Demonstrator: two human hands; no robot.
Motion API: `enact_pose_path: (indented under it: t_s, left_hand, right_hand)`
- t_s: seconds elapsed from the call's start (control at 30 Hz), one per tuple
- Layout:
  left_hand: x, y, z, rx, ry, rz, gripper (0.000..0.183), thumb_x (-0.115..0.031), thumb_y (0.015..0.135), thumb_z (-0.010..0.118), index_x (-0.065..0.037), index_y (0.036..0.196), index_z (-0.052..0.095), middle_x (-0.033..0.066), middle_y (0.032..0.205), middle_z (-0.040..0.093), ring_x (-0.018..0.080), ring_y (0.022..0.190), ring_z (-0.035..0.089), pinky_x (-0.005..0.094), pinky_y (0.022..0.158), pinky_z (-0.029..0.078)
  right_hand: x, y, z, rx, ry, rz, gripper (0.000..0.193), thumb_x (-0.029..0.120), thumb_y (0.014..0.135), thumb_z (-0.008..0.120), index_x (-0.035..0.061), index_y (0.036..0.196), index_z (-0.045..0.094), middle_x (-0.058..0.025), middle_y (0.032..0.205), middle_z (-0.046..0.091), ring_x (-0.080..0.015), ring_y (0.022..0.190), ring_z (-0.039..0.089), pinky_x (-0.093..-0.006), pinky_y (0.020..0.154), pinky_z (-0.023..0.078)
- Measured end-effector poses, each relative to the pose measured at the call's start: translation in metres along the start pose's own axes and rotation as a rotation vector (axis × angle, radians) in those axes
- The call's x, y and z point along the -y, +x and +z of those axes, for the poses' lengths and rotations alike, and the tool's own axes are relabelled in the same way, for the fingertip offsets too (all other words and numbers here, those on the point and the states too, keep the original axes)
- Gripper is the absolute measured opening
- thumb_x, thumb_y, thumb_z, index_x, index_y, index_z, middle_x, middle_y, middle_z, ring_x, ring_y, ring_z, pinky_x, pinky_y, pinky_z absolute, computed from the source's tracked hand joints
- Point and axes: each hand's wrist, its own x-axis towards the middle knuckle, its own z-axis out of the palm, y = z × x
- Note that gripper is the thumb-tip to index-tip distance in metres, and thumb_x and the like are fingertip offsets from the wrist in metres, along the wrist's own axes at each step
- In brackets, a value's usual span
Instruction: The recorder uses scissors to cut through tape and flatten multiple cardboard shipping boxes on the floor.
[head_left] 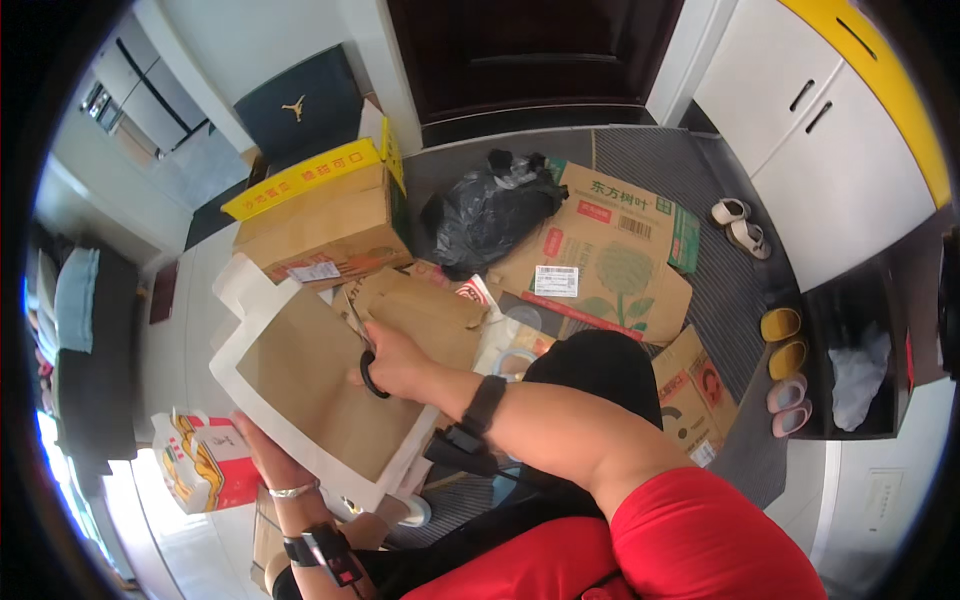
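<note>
Floor here is pale and smooth on the left of the frame, with a dark ribbed mat (640, 160) running across the upper middle in front of a dark door (530, 50). White cabinets with a yellow top (850, 90) fill the upper right.

Dead center is a big flat piece of brown cardboard with a white border (300, 390), matte and stiff. The left hand (265, 450) has its grip closed on the lower left edge of it, thumb on top. The right hand (395, 362) is clamped around black-handled scissors (368, 372), right at the cardboard's upper right edge.

Around it: a taped brown box with a yellow flap (320, 215) at upper left, a crinkly glossy black plastic bag (490, 215) at upper middle, and a flattened printed carton (610, 260) just right of it. A red and white paper bag (205, 460) sits at lower left. Slippers (783, 345) line up at the right edge of the mat.
</note>
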Motion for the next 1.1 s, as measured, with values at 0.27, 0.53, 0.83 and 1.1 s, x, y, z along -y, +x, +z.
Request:
enact_pose_path:
  t_s: [0.27, 0.53, 0.83, 1.1]
  left_hand:
    - [-0.063, -0.013, 0.021, 0.130, -1.129, -0.206, 0.050, 0.001, 0.073, 0.056, 0.006, 0.120, 0.041, 0.0141, 0.111, 0.054, 0.0257, 0.098, 0.055, 0.0343, 0.085, 0.044]
    - [-0.076, -0.004, 0.012, 0.098, -1.084, -0.089, 0.036, 0.003, 0.067, 0.063, 0.009, 0.101, 0.054, 0.0146, 0.094, 0.061, 0.0222, 0.084, 0.061, 0.0318, 0.076, 0.049]
    - [-0.103, 0.028, 0.000, 0.151, -0.905, 0.134, 0.030, -0.023, 0.084, 0.059, 0.004, 0.095, 0.059, 0.0056, 0.089, 0.062, 0.0108, 0.081, 0.057, 0.0255, 0.073, 0.046]
    - [0.024, 0.074, 0.071, 0.137, -1.023, -0.296, 0.029, -0.025, 0.086, 0.055, 0.000, 0.100, 0.054, 0.0059, 0.076, 0.058, 0.0140, 0.063, 0.055, 0.0268, 0.054, 0.046]
  right_hand:
    - [0.018, -0.015, -0.020, -0.038, -0.246, -0.097, 0.044, 0.010, 0.059, 0.073, -0.0017, 0.096, 0.050, -0.0134, 0.083, 0.059, -0.0213, 0.082, 0.058, -0.0321, 0.069, 0.045]
    - [0.030, -0.019, -0.034, 0.206, 0.236, -0.052, 0.044, 0.010, 0.056, 0.076, -0.0027, 0.094, 0.056, -0.0130, 0.083, 0.062, -0.0172, 0.074, 0.058, -0.0298, 0.065, 0.047]
    - [0.059, -0.010, -0.050, -0.111, 0.173, -0.173, 0.042, 0.014, 0.061, 0.071, -0.0032, 0.096, 0.056, -0.0110, 0.090, 0.061, -0.0203, 0.080, 0.058, -0.0307, 0.073, 0.046]
    - [0.089, -0.008, -0.157, -0.292, 0.398, -0.337, 0.041, 0.007, 0.073, 0.063, -0.0009, 0.111, 0.050, -0.0102, 0.107, 0.056, -0.0226, 0.098, 0.054, -0.0359, 0.090, 0.042]
